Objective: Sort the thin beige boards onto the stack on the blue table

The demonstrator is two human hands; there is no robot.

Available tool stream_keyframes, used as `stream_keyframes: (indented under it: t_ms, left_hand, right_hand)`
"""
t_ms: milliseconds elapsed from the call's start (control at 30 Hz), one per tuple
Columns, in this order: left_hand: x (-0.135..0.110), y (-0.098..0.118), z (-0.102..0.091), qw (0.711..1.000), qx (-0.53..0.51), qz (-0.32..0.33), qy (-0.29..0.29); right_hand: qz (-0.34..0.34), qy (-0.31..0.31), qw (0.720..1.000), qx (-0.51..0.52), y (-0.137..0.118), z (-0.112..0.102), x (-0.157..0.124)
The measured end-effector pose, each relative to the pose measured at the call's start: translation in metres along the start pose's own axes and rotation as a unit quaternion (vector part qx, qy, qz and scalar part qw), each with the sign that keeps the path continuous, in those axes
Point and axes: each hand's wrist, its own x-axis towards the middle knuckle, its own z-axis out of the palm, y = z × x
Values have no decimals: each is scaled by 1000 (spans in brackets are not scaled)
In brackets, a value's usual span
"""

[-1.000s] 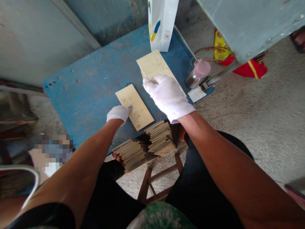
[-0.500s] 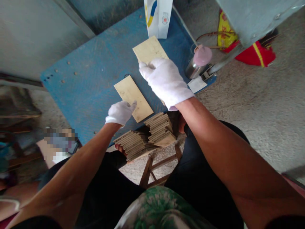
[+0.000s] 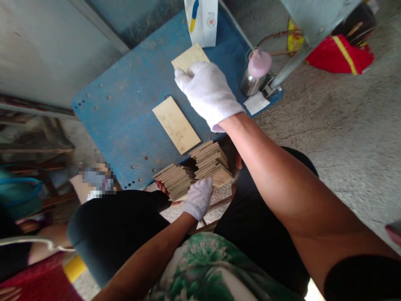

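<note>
Both hands wear white gloves. My right hand [image 3: 207, 93] lies on a pale rectangular board [image 3: 189, 58] at the far side of the blue table [image 3: 125, 108], fingers curled over its left edge. A second pale board [image 3: 176, 124] lies flat alone on the table, nearer me. My left hand [image 3: 198, 197] is down at two stacks of thin wooden boards [image 3: 194, 169] on a wooden stool between my knees, fingers touching the edge of the right stack.
A white carton [image 3: 201, 19] stands at the table's far edge. A metal flask with a pink lid [image 3: 255, 71] and a white paper slip [image 3: 256, 103] sit at the right corner. Red and yellow bags [image 3: 335, 52] lie on the concrete floor beyond.
My left hand has left the nearer board and dropped back to the stacks on the stool. My right hand has stayed on the far board.
</note>
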Motion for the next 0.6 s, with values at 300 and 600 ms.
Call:
stream_keyframes:
  t_ms: [300, 600]
  left_hand:
    - [11, -5, 6, 999, -22, -30, 13]
    - [13, -4, 5, 998, -37, -43, 37]
  right_hand:
    - [-48, 52, 996, -58, 2, 0, -2]
    - [-47, 24, 994, -95, -1, -6, -1]
